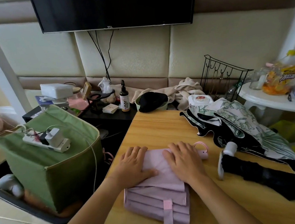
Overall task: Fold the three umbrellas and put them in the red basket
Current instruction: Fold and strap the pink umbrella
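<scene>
Lower centre of frame: left hand (134, 166) and right hand (185, 161) flat, fingers spread, pressing pink umbrella (158, 190) onto wooden surface (160, 129). Pleats gathered flat, strap (168, 219) hanging loose toward bottom edge, pink handle (202, 151) poking out beside right hand. Judged mid-fold: canopy flattened, not rolled or strapped yet. Right of frame: floral umbrella (246, 118) and black umbrella (257, 169) lying loose and overlapping, both unfolded-looking, still to do. Red basket not visible anywhere, nothing stowed. Left of frame: green bag (53, 166) with power strip (46, 141) on top. Upper centre: TV (115, 4), spray bottle (124, 98), towel (183, 89), wire rack (220, 76). Loose umbrellas crowd right side of surface, close to working spot.
</scene>
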A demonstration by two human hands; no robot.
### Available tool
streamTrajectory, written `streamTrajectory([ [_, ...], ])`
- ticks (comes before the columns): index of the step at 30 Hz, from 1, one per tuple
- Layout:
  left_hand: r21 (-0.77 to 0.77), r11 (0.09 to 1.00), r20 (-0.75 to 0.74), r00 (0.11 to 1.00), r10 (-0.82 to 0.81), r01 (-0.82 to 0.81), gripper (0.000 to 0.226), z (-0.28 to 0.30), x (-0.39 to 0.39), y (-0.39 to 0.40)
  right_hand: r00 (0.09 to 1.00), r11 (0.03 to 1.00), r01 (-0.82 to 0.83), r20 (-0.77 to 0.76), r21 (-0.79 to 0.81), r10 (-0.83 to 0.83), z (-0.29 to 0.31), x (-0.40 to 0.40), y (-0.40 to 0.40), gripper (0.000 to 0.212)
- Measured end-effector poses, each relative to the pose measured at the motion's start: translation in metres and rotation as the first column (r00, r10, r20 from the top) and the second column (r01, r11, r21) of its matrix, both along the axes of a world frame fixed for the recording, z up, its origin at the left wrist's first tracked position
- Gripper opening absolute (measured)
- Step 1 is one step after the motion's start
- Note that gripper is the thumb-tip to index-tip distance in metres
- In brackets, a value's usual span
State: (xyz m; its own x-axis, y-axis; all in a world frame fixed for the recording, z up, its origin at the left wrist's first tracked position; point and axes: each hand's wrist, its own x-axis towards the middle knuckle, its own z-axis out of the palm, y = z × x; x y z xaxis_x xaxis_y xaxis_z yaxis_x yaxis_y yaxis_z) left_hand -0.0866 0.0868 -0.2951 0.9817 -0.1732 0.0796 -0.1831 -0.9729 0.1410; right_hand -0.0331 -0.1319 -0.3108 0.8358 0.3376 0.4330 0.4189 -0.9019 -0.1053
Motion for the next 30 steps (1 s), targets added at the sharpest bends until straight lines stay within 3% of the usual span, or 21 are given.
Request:
streamTrajectory([
  [3,0.001,1.0,-0.035,0.999,-0.01,0.01,0.113,0.002,0.0,-0.001,0.97,0.997,-0.074,-0.23,0.008,0.074,0.009,0.007,-0.023,0.054],
  [8,-0.108,0.994,-0.039,0.999,-0.005,0.001,0.105,0.002,0.0,-0.003,0.787,0.963,-0.089,-0.575,0.253,0.224,0.042,0.009,-0.05,0.062],
  [12,-0.214,0.977,-0.027,1.0,-0.011,0.005,0.11,0.0,0.003,-0.002,0.644,0.98,-0.198,-0.751,0.022,0.147,0.069,-0.003,-0.06,0.095],
  [15,-0.234,0.972,-0.03,0.999,-0.011,0.004,0.107,0.0,0.004,-0.001,0.623,0.959,-0.251,-0.78,-0.131,0.056,0.077,-0.008,-0.058,0.109],
  [18,-0.238,0.971,-0.018,1.0,-0.01,0.005,0.103,0.0,0.006,-0.002,0.644,0.966,-0.226,-0.763,-0.129,0.048,0.082,-0.01,-0.055,0.108],
  [23,-0.264,0.964,0.02,1.0,-0.012,0.017,0.099,-0.002,0.008,0.0,0.694,0.983,-0.162,-0.719,-0.089,0.05,0.084,-0.009,-0.055,0.095],
  [27,-0.18,0.984,0.07,0.997,0.027,-0.014,0.11,0.005,0.005,-0.005,0.781,0.99,-0.132,-0.621,-0.056,0.069,0.08,-0.009,-0.053,0.067],
  [30,-0.11,0.994,0.097,0.995,0.018,-0.007,0.111,0.008,0.001,-0.008,0.779,0.987,-0.125,-0.626,-0.097,0.037,0.077,-0.008,-0.051,0.072],
])
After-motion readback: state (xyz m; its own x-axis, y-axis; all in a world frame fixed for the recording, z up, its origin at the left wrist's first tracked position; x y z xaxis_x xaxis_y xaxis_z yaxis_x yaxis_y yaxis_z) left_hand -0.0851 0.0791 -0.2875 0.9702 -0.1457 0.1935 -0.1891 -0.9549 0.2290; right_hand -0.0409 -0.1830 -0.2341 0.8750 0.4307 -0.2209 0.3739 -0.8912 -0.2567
